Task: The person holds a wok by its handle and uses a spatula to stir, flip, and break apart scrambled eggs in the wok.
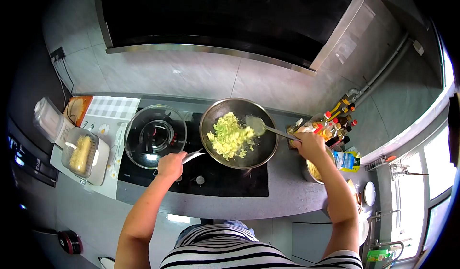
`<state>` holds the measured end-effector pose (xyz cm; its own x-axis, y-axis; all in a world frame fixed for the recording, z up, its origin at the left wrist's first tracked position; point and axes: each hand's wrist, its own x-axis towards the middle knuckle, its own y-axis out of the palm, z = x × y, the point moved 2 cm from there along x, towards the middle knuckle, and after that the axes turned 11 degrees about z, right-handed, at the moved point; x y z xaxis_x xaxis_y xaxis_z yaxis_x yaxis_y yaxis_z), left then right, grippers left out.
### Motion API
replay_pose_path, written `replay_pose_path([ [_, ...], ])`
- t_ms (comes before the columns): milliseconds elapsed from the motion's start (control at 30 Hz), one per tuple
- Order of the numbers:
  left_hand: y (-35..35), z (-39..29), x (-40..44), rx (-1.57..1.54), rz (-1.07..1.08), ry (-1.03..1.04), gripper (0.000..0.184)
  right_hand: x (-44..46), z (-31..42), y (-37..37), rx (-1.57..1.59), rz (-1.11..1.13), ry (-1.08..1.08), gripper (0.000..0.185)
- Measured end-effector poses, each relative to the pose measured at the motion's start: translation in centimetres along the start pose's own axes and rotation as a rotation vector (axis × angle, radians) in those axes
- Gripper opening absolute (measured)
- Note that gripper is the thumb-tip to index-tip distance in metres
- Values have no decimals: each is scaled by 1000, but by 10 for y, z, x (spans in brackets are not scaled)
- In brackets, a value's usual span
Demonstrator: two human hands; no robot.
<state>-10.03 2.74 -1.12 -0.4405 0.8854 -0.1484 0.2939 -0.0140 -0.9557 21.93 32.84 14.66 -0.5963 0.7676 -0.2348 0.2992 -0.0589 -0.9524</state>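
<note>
Left hand [171, 167]: closed around the wok handle [192, 156], which points toward our left side, an arrangement that seems to steady the pan from one side.

Right hand [310, 145]: closed on the spatula [283, 134], gripped at the far end of its shaft, presumably to keep our fingers away from the heat; the blade is inside the wok, at the food's right edge.

Wok [262, 149]: on the right part of the black cooktop [230, 186], in front of us, within reach of both hands.

Food [229, 137]: yellow-green pieces, perhaps egg with greens, heaped left of centre in the wok.

Glass lid [135, 142]: round, left of the wok, over the other burner, apparently parked there within reach.

Bottles [330, 125]: grouped beyond our right hand, probably seasonings stored near the cooking spot.
</note>
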Motion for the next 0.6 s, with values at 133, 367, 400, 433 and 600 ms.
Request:
replay_pose_path([
  [133, -2, -1, 0, 10, 15, -9, 30, 15, -27, -3, 120, 310, -196, 27],
  [367, -3, -2, -1, -14, 19, -14, 32, 40, 50, 75, 954, 638, -137, 37],
  [400, -5, -3, -2, -18, 15, -4, 33, 39, 52, 82, 1061, 614, -93, 37],
  [433, -6, -4, -4, -21, 11, 3, 33, 41, 53, 89, 1167, 588, -50, 37],
  [600, -7, -5, -4, -29, 15, -2, 32, 27, 14, 48, 724, 362, -120, 41],
])
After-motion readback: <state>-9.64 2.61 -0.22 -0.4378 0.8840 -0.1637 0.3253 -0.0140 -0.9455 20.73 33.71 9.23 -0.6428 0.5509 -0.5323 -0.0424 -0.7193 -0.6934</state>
